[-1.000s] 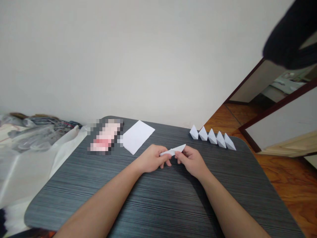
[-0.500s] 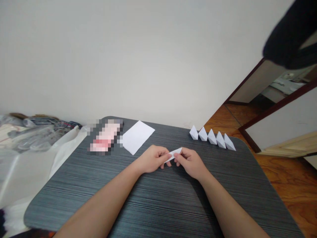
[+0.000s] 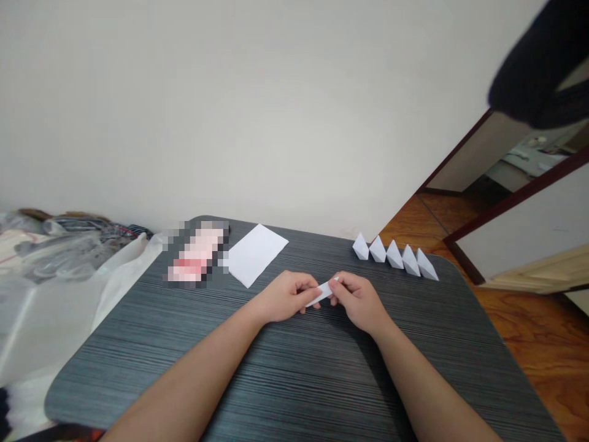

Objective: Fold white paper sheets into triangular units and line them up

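Observation:
Between my two hands is a narrow strip of folded white paper (image 3: 324, 291), slanting up to the right above the dark table (image 3: 294, 374). My left hand (image 3: 289, 297) pinches its lower left part, thumb on top and fingers beneath. At the upper right end, my right hand (image 3: 356, 298) grips the tip between thumb and forefinger. Fingers cover both ends of the fold. Beyond my left hand lies a stack of white paper (image 3: 258, 255). Several folded white paper shapes (image 3: 394, 255) with pointed tops stand in a slanting row beyond my right hand.
A pixelated pink and dark item (image 3: 196, 252) lies at the table's far left. Plastic-wrapped bundles and white sheeting (image 3: 69, 264) border the left side. A pale wall (image 3: 276, 110) rises behind the table, and wooden floor (image 3: 529, 325) shows at right.
My right thumb and fingers have slid slightly rightward along the folded paper towards its tip, baring more of its middle. My left hand keeps nearly the same place.

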Demonstrator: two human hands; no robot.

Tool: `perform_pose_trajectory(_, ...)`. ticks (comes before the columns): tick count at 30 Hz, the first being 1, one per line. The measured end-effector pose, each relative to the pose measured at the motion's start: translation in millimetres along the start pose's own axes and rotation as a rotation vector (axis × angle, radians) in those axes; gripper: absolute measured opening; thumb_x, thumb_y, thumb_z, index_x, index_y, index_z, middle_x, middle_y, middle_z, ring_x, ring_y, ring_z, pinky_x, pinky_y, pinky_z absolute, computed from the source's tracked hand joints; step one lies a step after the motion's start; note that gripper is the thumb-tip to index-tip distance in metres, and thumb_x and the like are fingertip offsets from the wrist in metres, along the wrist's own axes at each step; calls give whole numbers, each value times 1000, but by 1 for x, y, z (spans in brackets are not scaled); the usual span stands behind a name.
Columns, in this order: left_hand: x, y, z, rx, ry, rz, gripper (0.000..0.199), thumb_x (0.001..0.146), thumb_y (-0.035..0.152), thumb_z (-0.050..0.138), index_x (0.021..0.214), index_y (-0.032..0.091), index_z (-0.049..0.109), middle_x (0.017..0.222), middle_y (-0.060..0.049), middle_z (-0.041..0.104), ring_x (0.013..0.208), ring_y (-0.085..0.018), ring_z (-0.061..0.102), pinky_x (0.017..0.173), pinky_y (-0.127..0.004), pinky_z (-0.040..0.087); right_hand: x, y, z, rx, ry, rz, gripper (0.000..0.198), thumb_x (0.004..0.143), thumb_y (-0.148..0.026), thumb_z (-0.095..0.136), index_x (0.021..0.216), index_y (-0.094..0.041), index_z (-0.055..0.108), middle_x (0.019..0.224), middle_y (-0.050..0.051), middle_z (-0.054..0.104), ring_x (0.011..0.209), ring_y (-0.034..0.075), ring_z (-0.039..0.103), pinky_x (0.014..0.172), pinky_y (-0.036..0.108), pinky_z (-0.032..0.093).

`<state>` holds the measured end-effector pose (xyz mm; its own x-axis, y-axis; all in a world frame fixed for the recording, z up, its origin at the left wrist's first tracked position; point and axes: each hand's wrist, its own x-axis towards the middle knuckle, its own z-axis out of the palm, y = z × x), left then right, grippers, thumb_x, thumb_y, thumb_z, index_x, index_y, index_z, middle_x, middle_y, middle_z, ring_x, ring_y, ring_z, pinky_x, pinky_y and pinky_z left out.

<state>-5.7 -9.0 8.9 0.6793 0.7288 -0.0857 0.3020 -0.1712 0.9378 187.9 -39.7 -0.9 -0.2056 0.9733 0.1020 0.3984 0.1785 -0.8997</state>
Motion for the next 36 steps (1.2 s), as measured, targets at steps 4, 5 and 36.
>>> perform_pose_trajectory(4, 0, 1, 0, -10, 13, -23, 33, 86, 40, 43, 79, 13, 61, 75, -4, 67, 52, -9, 56, 51, -19, 43, 0, 0, 2, -16, -30, 14, 28, 90, -30, 45, 66, -17, 55, 58, -1, 56, 55, 12, 52, 56, 24, 38)
perform_pose_trajectory(5, 0, 1, 0, -10, 22, -29, 33, 86, 40, 43, 78, 13, 61, 74, -4, 67, 52, -9, 55, 51, -19, 43, 0, 1, 3, -17, -25, 22, 28, 89, -30, 45, 67, -18, 55, 58, -1, 56, 55, 12, 52, 56, 23, 39)
perform_pose_trajectory(36, 2, -2, 3, -90, 45, -28, 28, 87, 39, 42, 84, 15, 56, 78, -4, 66, 51, -8, 54, 49, -19, 41, -2, -1, 6, -29, -127, 11, 21, 88, -29, 47, 76, -17, 59, 68, 2, 63, 56, 12, 54, 54, 23, 40)
